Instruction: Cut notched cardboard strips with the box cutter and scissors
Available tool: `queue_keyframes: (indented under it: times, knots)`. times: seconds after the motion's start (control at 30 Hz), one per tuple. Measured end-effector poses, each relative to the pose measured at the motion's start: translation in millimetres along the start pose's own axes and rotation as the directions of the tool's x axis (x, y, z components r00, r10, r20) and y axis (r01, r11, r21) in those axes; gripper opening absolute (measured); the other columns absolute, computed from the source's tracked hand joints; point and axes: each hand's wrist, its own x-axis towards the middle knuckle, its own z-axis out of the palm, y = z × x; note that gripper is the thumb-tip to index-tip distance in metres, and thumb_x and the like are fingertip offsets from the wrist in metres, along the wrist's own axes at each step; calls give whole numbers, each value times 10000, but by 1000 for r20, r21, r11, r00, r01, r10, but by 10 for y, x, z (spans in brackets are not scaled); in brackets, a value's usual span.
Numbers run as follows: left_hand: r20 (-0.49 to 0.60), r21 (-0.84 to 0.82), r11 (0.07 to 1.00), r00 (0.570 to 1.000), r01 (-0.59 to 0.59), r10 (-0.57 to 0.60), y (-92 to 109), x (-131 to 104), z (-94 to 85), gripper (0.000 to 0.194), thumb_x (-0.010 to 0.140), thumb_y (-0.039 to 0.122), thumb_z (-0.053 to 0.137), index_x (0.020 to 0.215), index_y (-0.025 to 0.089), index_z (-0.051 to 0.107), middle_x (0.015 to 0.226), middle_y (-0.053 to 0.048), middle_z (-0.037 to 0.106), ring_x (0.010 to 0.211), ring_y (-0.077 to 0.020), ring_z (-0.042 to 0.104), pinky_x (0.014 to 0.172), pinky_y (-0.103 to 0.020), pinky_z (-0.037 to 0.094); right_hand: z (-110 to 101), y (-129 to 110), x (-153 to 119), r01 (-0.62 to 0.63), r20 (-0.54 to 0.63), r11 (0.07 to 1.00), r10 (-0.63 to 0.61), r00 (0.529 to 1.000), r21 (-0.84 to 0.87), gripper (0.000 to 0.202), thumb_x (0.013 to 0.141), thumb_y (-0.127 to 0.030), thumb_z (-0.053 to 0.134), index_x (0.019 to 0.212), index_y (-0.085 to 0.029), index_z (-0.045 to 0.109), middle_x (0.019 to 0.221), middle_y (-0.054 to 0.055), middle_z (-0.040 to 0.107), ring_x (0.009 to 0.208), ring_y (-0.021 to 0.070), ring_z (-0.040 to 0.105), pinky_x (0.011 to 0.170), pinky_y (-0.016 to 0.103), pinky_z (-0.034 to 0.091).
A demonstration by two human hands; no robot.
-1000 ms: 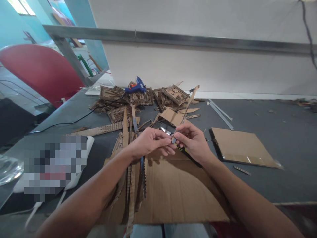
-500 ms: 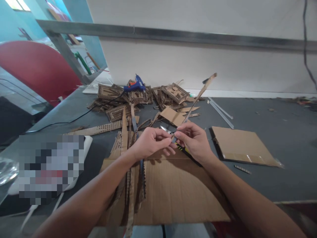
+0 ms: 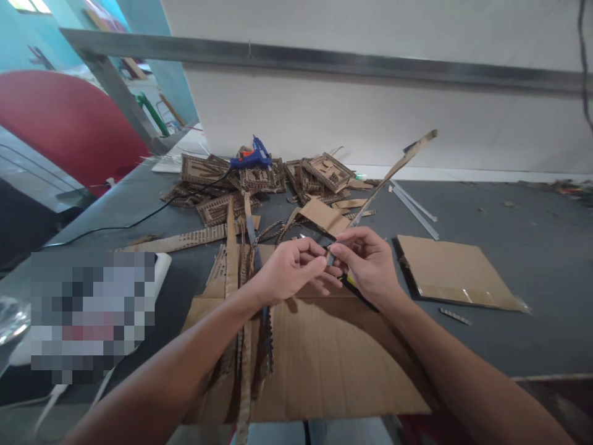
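Observation:
A long thin cardboard strip (image 3: 389, 175) rises up and to the right from between my hands. My right hand (image 3: 365, 262) pinches its lower part. My left hand (image 3: 294, 269) has thumb and fingers closed on the near end of the strip, touching my right fingertips. Under the hands lies a large cardboard sheet (image 3: 333, 358), and a black and yellow cutter (image 3: 354, 283) is partly hidden by my right hand. Several cut strips (image 3: 245, 371) lie on the sheet's left side.
A blue glue gun (image 3: 252, 154) rests on stacked corrugated cardboard pieces (image 3: 328, 173) at the back. A flat cardboard piece (image 3: 463, 272) is at the right, near clear sticks (image 3: 414, 211). A blurred-out device (image 3: 160, 269) with a cable is at the left.
The strip's upper end has swung right and tilts lower. Both hands have shifted slightly right, covering more of the cutter and its blade.

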Motion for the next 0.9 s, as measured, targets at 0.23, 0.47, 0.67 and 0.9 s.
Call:
queue_keyframes:
  times: [0.23,0.47,0.67,0.9]
  knots:
    - [-27,152,987,997,-61,66,-27,-29,-25,232,825,296,732,834,138,561,788,-86,769,751,-227,775,560,-250,619,-3,8,0,28,34,1000,-28,999,-6,165,805,-220,798,932,-268,705,649,-68,654,551,71,606,499,171,496]
    - [16,-92,995,999,47,-46,-10,-5,-12,335,799,386,777,862,124,578,843,-128,780,721,-215,771,563,-227,588,4,-7,9,9,10,1000,-9,1000,30,156,810,-238,794,928,-269,696,682,-61,673,573,81,634,515,185,506]
    - [-1,-180,980,996,87,-89,-32,20,10,297,848,343,740,925,136,540,869,-105,759,749,-196,761,610,-246,600,23,10,7,18,-59,1000,-18,998,-3,167,805,-274,795,920,-261,675,680,-62,663,559,83,632,530,196,519]
    - [69,-31,1000,998,-4,6,-57,0,69,227,965,394,536,974,185,448,753,31,569,638,-151,698,513,-284,615,105,-48,-52,55,-102,996,-62,993,-74,128,830,-260,771,899,-253,663,717,-51,685,595,88,657,544,196,529]
